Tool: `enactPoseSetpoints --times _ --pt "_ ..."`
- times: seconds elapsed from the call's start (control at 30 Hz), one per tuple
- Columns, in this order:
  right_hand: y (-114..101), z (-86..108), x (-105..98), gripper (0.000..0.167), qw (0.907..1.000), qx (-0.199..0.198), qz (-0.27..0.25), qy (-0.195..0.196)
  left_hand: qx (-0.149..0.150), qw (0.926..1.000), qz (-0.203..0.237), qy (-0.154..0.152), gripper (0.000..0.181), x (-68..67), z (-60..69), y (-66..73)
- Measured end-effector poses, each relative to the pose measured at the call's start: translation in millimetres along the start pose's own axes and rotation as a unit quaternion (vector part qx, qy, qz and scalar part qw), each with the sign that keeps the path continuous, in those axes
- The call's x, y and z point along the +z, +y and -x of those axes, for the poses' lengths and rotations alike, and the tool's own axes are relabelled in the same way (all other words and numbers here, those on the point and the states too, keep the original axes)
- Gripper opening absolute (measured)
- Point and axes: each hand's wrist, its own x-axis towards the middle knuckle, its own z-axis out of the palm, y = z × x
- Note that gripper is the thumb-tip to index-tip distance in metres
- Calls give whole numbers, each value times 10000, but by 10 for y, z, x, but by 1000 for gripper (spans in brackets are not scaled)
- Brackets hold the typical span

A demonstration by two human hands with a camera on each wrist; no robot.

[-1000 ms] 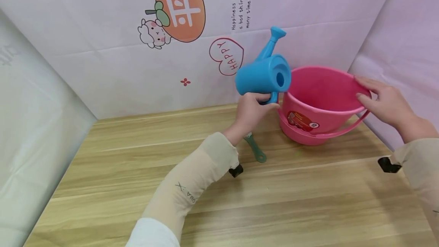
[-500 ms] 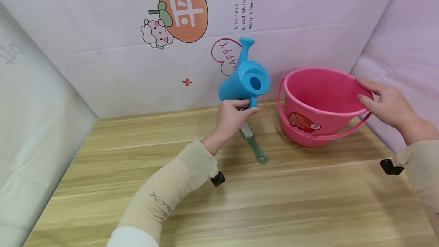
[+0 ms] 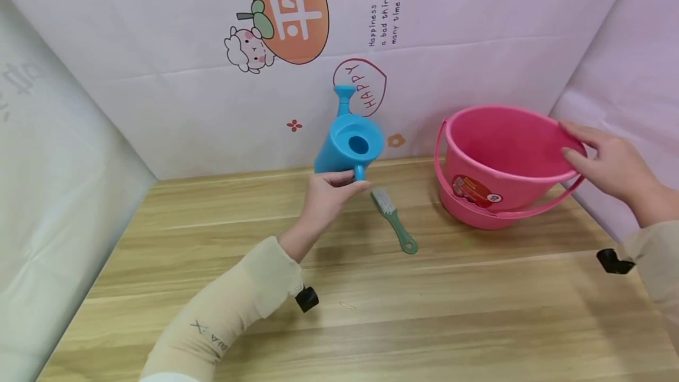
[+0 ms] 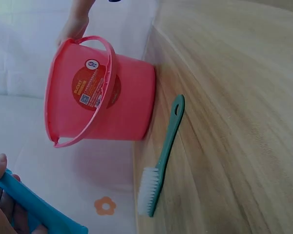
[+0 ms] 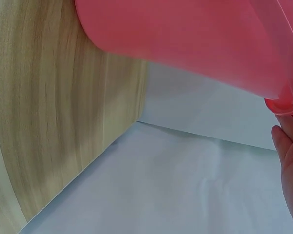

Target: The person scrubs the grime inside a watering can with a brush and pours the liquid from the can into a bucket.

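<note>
My left hand point(image 3: 326, 199) grips the handle of a blue toy watering can point(image 3: 342, 149), which is tilted with its spout toward the back wall. In the left wrist view the fingers point(image 4: 7, 209) curl round the blue handle. Whether the can's base touches the table is hidden. A pink bucket point(image 3: 485, 184) stands at the right rear, its bail handle hanging down in front. My right hand point(image 3: 615, 164) holds the bucket's right rim between thumb and fingers. Between can and bucket lies a green scrubbing brush point(image 3: 399, 226) with white bristles.
The wooden table point(image 3: 424, 317) meets a printed white cloth wall point(image 3: 180, 111) at the back. Plain cloth walls rise at the left and right sides. A tiny thin sliver point(image 3: 347, 306) lies on the tabletop.
My left hand has carried the watering can left and downward, away from the bucket, uncovering the brush. My right hand stays on the bucket's rim; the camera view has shifted slightly.
</note>
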Motion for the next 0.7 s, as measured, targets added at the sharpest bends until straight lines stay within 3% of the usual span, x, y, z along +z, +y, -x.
enactPoseSetpoints --times 0.2,0.4,0.7 --pt "-38 -22 -17 55 9999 -56 143 55 -601 9978 277 78 33 -153 93 -11" --pt "-84 -57 -25 56 9993 38 362 -126 -1214 9879 933 234 32 -285 151 -69" --pt "-218 -80 -16 56 9989 -92 377 -253 -1574 9815 1074 182 35 -523 254 -150"
